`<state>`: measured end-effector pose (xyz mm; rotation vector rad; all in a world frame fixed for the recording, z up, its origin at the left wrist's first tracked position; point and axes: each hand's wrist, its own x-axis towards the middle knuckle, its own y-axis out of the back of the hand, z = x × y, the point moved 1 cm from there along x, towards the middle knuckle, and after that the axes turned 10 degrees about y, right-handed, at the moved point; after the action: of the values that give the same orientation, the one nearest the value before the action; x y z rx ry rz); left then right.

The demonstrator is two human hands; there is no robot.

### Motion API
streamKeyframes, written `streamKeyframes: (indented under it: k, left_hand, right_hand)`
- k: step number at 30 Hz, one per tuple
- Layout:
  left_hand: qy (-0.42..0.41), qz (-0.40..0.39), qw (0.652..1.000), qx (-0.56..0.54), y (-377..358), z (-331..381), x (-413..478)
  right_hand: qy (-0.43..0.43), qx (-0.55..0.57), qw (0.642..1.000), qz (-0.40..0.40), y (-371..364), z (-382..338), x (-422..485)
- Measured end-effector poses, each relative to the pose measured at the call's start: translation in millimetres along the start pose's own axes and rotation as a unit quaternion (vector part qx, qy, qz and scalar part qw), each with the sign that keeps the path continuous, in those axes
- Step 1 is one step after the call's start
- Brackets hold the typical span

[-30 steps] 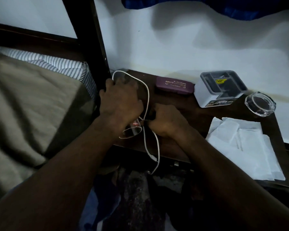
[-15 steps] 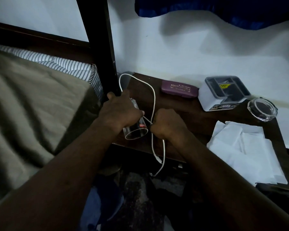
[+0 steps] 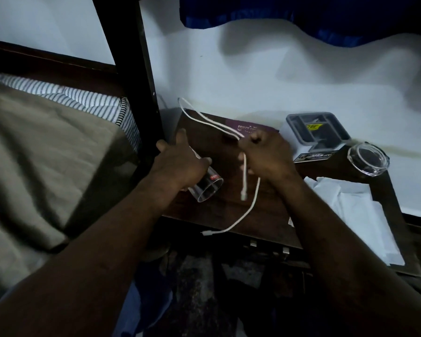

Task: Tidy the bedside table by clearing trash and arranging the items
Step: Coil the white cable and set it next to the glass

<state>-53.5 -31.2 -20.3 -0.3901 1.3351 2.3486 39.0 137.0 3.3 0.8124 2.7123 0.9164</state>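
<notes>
My hands are a little apart over the tabletop (image 3: 219, 215), each clamped on something: my left hand (image 3: 180, 164) wraps a clear glass (image 3: 208, 188) tipped on its side with its mouth toward me, and my right hand (image 3: 265, 156) is closed round the white cable (image 3: 252, 206). The cable's loop trails to the back left corner, and its two plug ends dangle below my fist, one past the front edge. If I pull quickly, I think the loop could drag across the purple case (image 3: 248, 127) behind my hands, or a loose end could whip against the glass. Tilted like this, the glass could slip. The ashtray (image 3: 367, 159) and tissues (image 3: 350, 207) lie to the right
</notes>
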Motion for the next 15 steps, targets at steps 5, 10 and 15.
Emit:
streamKeyframes:
  k: [5,10,15]
  left_hand:
    - [-0.009,-0.011,1.0,-0.027,-18.7,20.0,-7.1]
    - [-0.01,-0.063,0.99,-0.128,-43.0,41.0,-13.3]
    - [-0.037,-0.057,0.987,-0.143,-59.1,49.9,-16.0]
  right_hand:
    - [0.026,0.218,0.974,0.056,20.4,-7.9,-7.2]
    - [0.051,0.295,0.953,0.043,34.6,-10.9,-19.2]
    - [0.1,0.358,0.928,0.002,44.2,-12.0,-29.1]
